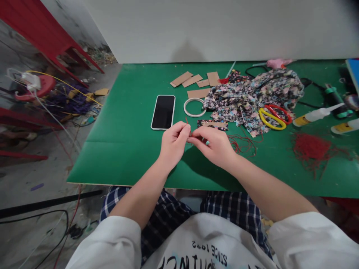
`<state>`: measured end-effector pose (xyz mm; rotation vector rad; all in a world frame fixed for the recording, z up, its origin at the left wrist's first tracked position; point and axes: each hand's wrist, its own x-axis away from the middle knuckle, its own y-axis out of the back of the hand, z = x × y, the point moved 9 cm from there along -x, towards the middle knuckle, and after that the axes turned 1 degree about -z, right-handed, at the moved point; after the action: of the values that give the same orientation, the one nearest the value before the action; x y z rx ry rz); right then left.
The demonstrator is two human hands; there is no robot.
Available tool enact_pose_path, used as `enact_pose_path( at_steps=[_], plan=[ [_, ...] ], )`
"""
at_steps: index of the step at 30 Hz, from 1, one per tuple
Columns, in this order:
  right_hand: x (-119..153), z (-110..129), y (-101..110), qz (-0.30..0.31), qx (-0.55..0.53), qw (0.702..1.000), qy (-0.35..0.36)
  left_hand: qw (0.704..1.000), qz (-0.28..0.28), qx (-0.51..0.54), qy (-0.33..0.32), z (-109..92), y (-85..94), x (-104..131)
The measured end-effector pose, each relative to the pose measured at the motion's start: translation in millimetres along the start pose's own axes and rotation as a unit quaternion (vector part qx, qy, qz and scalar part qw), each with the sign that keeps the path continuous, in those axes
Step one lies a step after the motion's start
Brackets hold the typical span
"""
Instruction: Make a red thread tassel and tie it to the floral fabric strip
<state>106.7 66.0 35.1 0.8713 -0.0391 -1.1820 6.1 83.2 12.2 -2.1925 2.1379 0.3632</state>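
Note:
My left hand (pixel 174 141) and my right hand (pixel 214 144) meet over the front middle of the green table. Both are closed in a pinch on a thin red string (pixel 187 120), whose short end sticks up between the fingertips. More loose red string (pixel 243 144) lies on the table beside my right hand. Just behind that hand is a cardboard strip (pixel 214 125) edged with dark floral cloth, partly covered by the fingers. A roll of white tape (pixel 194 107) lies flat beyond the hands. A phone (pixel 163 112) with a dark screen rests behind my left hand.
Several cardboard pieces (pixel 193 79) lie at the back. To the right are crumpled floral fabric (pixel 252 93), scissors (pixel 273 118) with yellow and red handles, glue bottles (pixel 312 116) and a heap of red threads (pixel 312 149). A red chair (pixel 42 30) stands on the left.

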Motion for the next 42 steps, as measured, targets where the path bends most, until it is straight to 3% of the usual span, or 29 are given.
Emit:
enact_pose_path(
  at_steps=[4,11,15,17,20,24,31,35,39,42],
  plan=[
    [2.5,7.2,-4.4,0.013,0.032,0.999,0.04,1.0,-0.013,0.019,0.002,2.6,1.4,-0.8],
    [2.5,10.9,-7.1,0.033,0.021,0.998,0.054,0.99,0.008,0.123,0.07,14.8,-4.9,-2.1],
    [-1.7,-9.0,11.9,-0.038,-0.099,0.993,-0.056,0.973,0.061,0.202,0.099,16.5,-15.2,0.0],
    [-1.5,-26.0,14.0,-0.06,-0.202,0.968,-0.134,0.961,0.104,0.227,0.119,17.7,-23.0,3.4],
    [-0.9,-40.5,1.4,-0.034,-0.34,0.918,-0.201,0.949,0.162,0.236,0.136,17.4,-32.7,9.1],
    [-0.7,-47.9,-1.5,-0.057,-0.42,0.878,-0.222,0.942,0.193,0.231,0.152,19.1,-38.1,13.1],
    [-0.5,-49.3,4.6,-0.092,-0.419,0.873,-0.233,0.934,0.202,0.249,0.158,16.7,-41.1,14.4],
    [-0.8,-50.6,1.5,-0.078,-0.41,0.877,-0.237,0.941,0.168,0.251,0.155,16.2,-36.7,11.7],
    [0.7,-47.7,-10.6,-0.015,-0.375,0.892,-0.251,0.961,0.01,0.246,0.126,19.2,-9.2,0.7],
    [1.3,-39.3,-14.5,0.016,-0.281,0.932,-0.226,0.961,-0.06,0.245,0.109,20.7,3.0,-1.8]
  ],
)
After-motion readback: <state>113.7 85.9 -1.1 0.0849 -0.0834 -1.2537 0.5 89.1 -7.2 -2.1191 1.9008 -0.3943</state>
